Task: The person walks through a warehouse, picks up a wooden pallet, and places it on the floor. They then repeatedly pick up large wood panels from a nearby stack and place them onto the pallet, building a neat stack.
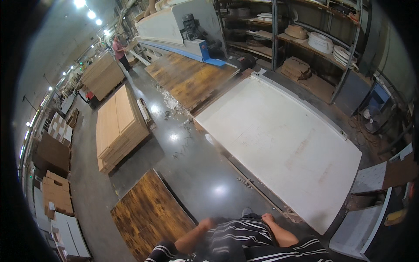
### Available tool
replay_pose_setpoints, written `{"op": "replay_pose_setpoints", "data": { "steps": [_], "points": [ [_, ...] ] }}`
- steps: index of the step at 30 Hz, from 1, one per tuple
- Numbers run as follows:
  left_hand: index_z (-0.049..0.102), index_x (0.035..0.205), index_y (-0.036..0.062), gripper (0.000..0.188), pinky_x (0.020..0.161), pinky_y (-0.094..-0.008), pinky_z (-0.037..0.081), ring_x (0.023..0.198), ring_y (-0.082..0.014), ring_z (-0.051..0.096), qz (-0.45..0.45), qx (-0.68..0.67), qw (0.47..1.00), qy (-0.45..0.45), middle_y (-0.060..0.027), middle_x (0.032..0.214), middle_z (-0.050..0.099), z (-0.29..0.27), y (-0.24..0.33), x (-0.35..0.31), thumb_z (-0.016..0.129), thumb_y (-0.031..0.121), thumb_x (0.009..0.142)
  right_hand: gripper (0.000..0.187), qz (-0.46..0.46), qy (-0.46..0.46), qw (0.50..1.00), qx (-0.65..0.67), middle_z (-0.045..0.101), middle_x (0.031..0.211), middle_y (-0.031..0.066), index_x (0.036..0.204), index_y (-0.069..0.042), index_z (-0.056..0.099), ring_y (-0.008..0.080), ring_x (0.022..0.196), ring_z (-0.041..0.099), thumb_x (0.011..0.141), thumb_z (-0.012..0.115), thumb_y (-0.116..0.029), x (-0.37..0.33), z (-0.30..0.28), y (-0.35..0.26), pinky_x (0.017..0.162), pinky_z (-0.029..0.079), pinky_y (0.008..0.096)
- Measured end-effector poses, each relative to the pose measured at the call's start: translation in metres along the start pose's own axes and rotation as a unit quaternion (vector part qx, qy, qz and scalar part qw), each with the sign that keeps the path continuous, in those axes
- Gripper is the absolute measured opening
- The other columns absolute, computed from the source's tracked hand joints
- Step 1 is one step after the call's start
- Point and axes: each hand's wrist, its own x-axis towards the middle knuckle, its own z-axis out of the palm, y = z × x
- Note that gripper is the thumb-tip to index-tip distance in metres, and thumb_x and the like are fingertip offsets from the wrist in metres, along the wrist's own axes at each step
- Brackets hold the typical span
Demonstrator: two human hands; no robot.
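My left hand [207,223] is in front of my striped shirt, close to the edge of a dark brown wood-grain board [150,214] low on the left. Motion smears its fingers, so I cannot make out whether it holds anything. My right hand [267,217] hangs at my right side with its fingers curled in, and nothing shows in it. To its right is a large white-topped table [283,148]. A second wood-grain board [187,78] lies beyond the table's far end, beside a machine with a blue rail [174,49].
Light wood panels [120,124] are stacked on the floor at left. Metal shelving [275,37] with bundled items stands behind the table, and a fan [372,118] at far right. Scraps [170,102] litter the floor by the machine. A person [119,52] stands far off.
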Motion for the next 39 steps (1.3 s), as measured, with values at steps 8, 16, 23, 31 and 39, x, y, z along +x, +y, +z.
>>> {"op": "replay_pose_setpoints", "data": {
  "steps": [8,16,23,31,39],
  "points": [
    [0.070,0.105,0.0126,0.030,0.084,-0.0417,0.051,0.095,-0.0354,0.064,-0.026,-0.012,0.997,0.072,-0.0180,0.099,0.068,-0.013,0.040,0.026,0.058,0.025,0.080,0.016,-0.032,0.063,0.976,0.207,0.070,0.088,0.0074,0.096,-0.011,0.069,0.0170,0.076,0.066,0.086,0.058,-0.018,0.004,-0.029,0.000,0.062,0.052,0.0333],
    [0.069,0.103,0.0119,0.029,0.082,-0.0422,0.051,0.096,-0.0349,0.064,-0.022,-0.058,0.996,0.060,-0.0163,0.100,0.068,-0.018,0.049,0.036,0.059,0.030,0.082,0.024,-0.058,-0.064,0.931,0.353,0.068,0.102,0.0071,0.116,-0.009,0.057,0.0163,0.077,0.065,0.097,0.052,-0.022,-0.056,-0.099,-0.101,0.059,0.049,0.0292],
    [0.073,0.094,0.0120,0.028,0.080,-0.0409,0.052,0.090,-0.0365,0.065,-0.029,-0.159,0.982,0.094,-0.0166,0.094,0.069,-0.027,0.012,0.059,0.061,0.032,0.079,0.037,-0.077,-0.044,0.927,0.364,0.067,0.103,0.0113,0.128,-0.007,0.047,0.0194,0.081,0.066,0.095,0.057,-0.020,-0.061,-0.119,-0.174,0.063,0.052,0.0333],
    [0.072,0.097,0.0101,0.030,0.086,-0.0395,0.051,0.096,-0.0337,0.065,-0.067,-0.157,0.983,0.063,-0.0166,0.101,0.068,-0.003,-0.055,0.061,0.062,0.029,0.077,0.042,-0.082,-0.051,0.916,0.390,0.066,0.102,0.0135,0.129,-0.006,0.045,0.0213,0.084,0.066,0.092,0.060,-0.022,-0.049,-0.159,-0.230,0.065,0.054,0.0323],
    [0.072,0.101,0.0135,0.032,0.089,-0.0415,0.050,0.102,-0.0344,0.063,-0.139,-0.170,0.975,0.033,-0.0151,0.107,0.067,0.021,-0.068,0.030,0.060,0.032,0.078,0.045,-0.086,-0.045,0.860,0.501,0.060,0.114,0.0165,0.132,-0.007,0.041,0.0285,0.094,0.063,0.094,0.056,-0.024,-0.009,-0.206,-0.238,0.073,0.055,0.0395]
  ]
}}
